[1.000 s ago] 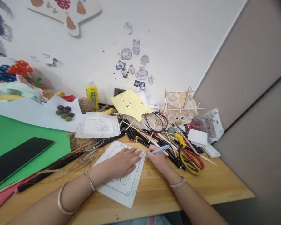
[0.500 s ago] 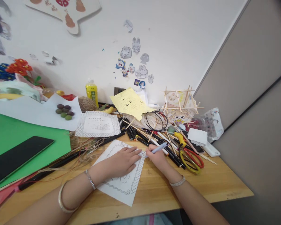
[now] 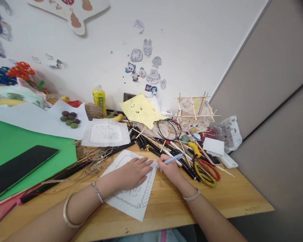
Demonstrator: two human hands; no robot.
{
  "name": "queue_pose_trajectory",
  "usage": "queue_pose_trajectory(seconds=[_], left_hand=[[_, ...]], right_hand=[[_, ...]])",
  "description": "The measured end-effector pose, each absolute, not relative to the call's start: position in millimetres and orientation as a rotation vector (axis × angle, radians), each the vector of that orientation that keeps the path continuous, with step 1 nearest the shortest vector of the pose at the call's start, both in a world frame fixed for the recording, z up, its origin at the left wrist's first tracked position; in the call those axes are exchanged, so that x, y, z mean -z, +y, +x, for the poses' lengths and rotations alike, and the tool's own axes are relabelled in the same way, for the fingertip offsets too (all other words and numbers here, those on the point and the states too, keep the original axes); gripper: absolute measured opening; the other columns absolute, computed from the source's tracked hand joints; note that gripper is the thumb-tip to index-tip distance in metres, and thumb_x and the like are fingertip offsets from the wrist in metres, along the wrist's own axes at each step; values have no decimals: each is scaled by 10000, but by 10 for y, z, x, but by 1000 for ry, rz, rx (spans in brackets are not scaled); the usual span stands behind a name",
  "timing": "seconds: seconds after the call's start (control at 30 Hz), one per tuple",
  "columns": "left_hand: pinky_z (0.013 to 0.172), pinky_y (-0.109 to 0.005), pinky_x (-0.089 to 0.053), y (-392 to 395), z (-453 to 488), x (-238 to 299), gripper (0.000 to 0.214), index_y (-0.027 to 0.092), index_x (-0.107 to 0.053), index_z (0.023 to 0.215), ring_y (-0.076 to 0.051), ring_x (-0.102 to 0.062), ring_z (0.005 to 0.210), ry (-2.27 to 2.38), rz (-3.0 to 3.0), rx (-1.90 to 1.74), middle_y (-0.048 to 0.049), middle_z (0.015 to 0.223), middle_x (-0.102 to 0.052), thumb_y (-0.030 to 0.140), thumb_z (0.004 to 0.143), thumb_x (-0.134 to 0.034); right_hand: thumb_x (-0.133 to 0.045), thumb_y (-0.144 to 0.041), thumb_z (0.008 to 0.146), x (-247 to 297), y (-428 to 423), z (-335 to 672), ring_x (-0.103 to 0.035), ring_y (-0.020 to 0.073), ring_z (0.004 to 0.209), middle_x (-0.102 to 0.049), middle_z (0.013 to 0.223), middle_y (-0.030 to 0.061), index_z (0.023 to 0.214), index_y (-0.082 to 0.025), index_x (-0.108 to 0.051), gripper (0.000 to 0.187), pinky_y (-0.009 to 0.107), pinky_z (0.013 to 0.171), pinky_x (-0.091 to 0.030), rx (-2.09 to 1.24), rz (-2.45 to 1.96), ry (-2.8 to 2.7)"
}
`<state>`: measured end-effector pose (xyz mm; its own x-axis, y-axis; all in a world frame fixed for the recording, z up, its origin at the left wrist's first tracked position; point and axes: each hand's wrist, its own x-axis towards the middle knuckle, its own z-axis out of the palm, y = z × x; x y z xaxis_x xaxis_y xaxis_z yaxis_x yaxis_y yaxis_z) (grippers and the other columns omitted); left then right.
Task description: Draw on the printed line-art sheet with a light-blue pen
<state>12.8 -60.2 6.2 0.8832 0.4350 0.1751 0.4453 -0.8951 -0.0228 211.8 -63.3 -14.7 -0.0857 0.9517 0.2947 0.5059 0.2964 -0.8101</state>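
A white sheet of paper (image 3: 138, 206) lies at an angle on the wooden table, with wavy lines and a patterned border drawn along its edges. My left hand (image 3: 133, 173) rests flat on it, fingers stretched toward the right edge and covering much of the drawing. Pinched in my right hand (image 3: 169, 169) is a light blue pen (image 3: 173, 158), its tip at the crosshatched border by the sheet's upper right corner. Behind the sheet lies another paper (image 3: 104, 132) with a crosshatched frame and a small sketch.
Beyond my right hand are piled black markers (image 3: 189, 171), wooden sticks and yellow-red scissors (image 3: 204, 173). A stick frame lantern (image 3: 193, 112) and a yellow drawing (image 3: 138, 109) stand behind. Leftward are a green sheet (image 3: 58, 148), a black phone (image 3: 22, 168) and a yellow bottle (image 3: 99, 97).
The pen in my right hand has tilted slightly, its back end now a little further right. My left hand and the sheet stay in place.
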Motion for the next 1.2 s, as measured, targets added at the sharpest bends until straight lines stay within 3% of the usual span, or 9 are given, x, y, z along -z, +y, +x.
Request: queue_pose_trajectory(seconds=[0.27, 0.9, 1.2], left_hand=[[970, -408, -346, -582, 130, -49, 267, 166, -512, 1123, -273, -387, 1237, -654, -3004, 313, -126, 1311, -470, 195, 872, -427], [966, -414, -353, -582, 132, -52, 288, 173, -495, 1155, -280, -387, 1235, -661, -2995, 268, -118, 1325, -458, 200, 876, -429], [970, -402, -349, -593, 134, -70, 249, 153, -516, 1103, -276, -396, 1231, -654, -2972, 275, -130, 1308, -474, 220, 885, -414]], right_hand=[[-428, -246, 760, 102, -665, 2091, -331, 102, 511, -332, 508, -57, 532, -201, -302, 264, 227, 493, -264, -525, -1306, -1808], [-427, -220, 685, 168, -622, 2097, -268, 92, 492, -246, 503, -64, 520, -211, -223, 262, 220, 445, -212, -650, -1260, -1724], [-445, -238, 741, 154, -670, 2096, -351, 103, 488, -341, 476, -62, 519, -206, -331, 252, 228, 475, -276, -645, -1309, -1735]])
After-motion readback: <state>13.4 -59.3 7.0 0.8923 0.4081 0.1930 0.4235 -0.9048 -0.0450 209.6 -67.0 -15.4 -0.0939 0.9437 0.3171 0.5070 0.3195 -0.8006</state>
